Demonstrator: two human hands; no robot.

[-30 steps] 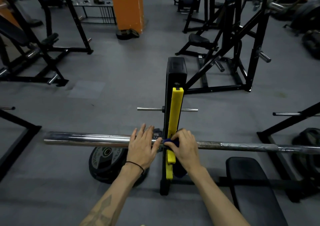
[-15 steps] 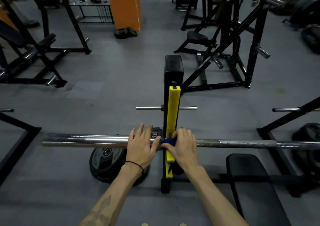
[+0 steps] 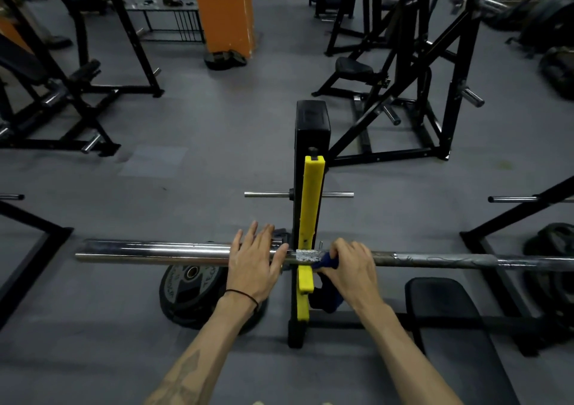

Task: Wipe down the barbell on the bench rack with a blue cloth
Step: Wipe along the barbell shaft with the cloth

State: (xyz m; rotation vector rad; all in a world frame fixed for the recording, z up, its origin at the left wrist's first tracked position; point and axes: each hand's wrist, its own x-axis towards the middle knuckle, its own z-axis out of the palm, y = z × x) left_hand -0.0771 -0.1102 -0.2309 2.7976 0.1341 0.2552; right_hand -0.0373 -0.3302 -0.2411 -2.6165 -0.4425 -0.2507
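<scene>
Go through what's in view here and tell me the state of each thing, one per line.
Barbell: lying level across the rack, no plates on the sleeve.
Blue cloth: wrapped on the bar under the right hand, its tail hanging below.
Left hand: flat on the bar, fingers straight.
Right hand: grip curled round cloth and bar.
Weight plate: on the floor behind the bar.
Bench pad: unoccupied.
</scene>
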